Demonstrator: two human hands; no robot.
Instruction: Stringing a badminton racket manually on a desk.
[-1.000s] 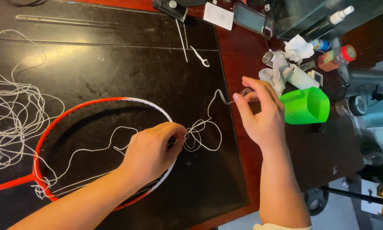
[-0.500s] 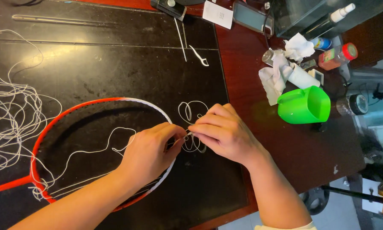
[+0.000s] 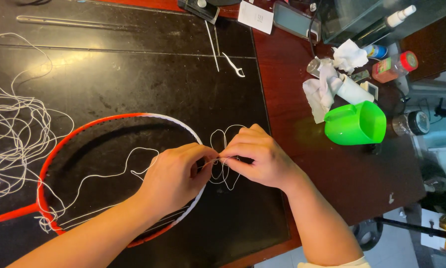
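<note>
Black mat [image 3: 133, 84] covers most of the reddish-brown desk [image 3: 302, 129]; everything below is placed against the racket frame [image 3: 84, 124], the red-and-white hoop lying flat on the mat.

Left of the frame: a large loose heap of white string [image 3: 14, 134], looped over itself many times. Risk, as I judge it: any pull through the frame drags this heap, and it knots.

Inside the frame: a slack strand [image 3: 109, 173] wanders across the open hoop, with a few strung lines near the lower rim.

At the frame's right rim: both hands meet. Left hand [image 3: 176, 176] is closed, fingertips pinching the string against the rim. Right hand [image 3: 260, 156] is closed too, thumb and forefinger pinching the same string just outside the rim. Small coils [image 3: 225, 139] hang beside the right hand; they could kink or snag on a finger. A slipped pinch would lose the end at the rim hole.

Right of the frame, well apart: green cup [image 3: 357, 124], crumpled tissues [image 3: 327, 84], small bottles [image 3: 394, 67]. A wide right-arm pull could knock the cup.

Above the frame: a small white pick [image 3: 235, 67].
</note>
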